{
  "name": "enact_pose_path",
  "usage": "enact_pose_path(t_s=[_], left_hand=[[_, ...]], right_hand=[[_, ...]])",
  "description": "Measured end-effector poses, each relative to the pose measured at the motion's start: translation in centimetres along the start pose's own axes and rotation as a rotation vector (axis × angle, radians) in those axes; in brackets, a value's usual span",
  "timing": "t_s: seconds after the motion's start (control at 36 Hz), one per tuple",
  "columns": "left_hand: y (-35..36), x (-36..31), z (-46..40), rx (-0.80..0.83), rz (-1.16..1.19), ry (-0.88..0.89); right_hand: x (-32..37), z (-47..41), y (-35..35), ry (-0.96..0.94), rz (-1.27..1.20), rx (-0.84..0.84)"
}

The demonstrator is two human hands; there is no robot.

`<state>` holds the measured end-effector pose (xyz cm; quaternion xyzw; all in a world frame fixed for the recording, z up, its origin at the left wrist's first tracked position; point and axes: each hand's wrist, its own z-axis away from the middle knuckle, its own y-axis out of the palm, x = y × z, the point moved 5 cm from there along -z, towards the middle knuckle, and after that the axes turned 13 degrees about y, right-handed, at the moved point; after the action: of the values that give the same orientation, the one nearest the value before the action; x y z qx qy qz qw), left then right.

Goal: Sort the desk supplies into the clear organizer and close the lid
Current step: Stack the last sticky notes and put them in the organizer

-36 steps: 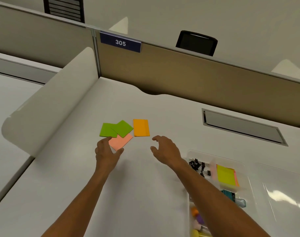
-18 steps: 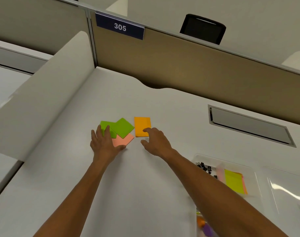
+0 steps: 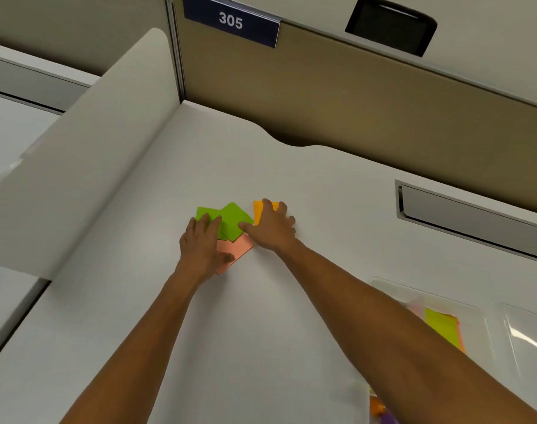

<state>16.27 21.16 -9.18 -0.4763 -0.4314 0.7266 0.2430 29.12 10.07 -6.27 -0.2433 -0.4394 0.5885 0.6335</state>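
A single head-worn view is aimed forward and down over the white desk (image 3: 261,332), the cubicle partition (image 3: 352,102) seen at 12 o'clock.

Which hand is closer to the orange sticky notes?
Right. The right hand lies on the orange sticky notes, covering most of them; the left hand rests on the green and pink pads beside them.
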Motion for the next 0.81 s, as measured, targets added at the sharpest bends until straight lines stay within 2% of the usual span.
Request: enact_pose_path(t_s=[0.31,0.44,0.64,0.81], left_hand=[[-0.3,-0.2,0.7,-0.071,-0.041,0.135],[-0.8,-0.6,0.6,-0.062,-0.126,0.146],[-1.0,-0.9,0.5,0.057,-0.226,0.098],[-1.5,-1.2,0.8,-0.007,-0.148,0.120]], right_hand=[[0.6,-0.9,0.9,0.000,0.131,-0.045],[0.0,-1.0,0.5,0.014,0.141,0.000],[-0.7,-0.4,0.4,-0.003,0.234,0.119],[-1.3,0.1,0.9,-0.083,0.338,0.145]])
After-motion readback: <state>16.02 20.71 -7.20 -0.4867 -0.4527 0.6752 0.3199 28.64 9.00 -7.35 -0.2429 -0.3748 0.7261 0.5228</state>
